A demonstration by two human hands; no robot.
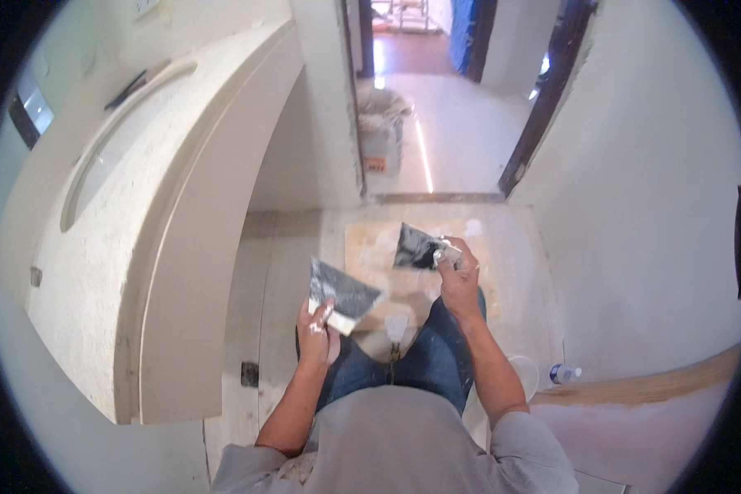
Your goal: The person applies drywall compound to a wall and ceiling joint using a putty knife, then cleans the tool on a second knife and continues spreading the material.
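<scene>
My left hand (pixel 317 333), its fingers flecked with white paste, is closed on the pale edge of a wide putty knife (pixel 343 290). That dark, flared blade has a whitish smear and points up and away from me. Farther forward and to the right, my right hand (pixel 459 276) grips a second putty knife (pixel 417 247) by its pale handle, with white paste on the thumb and fingers. Its dark blade, streaked with white, points left. The two blades are apart, both held in front of my lap above a stained board (pixel 362 239) on the floor.
A cream counter (pixel 181 156) with an oval cutout curves along the left. Ahead, a dark-framed doorway (pixel 519 160) has a bag (pixel 379 136) by its left side. At the right are a bottle with a blue label (pixel 561 375), a round white container (pixel 524 375) and a plain wall (pixel 634 214).
</scene>
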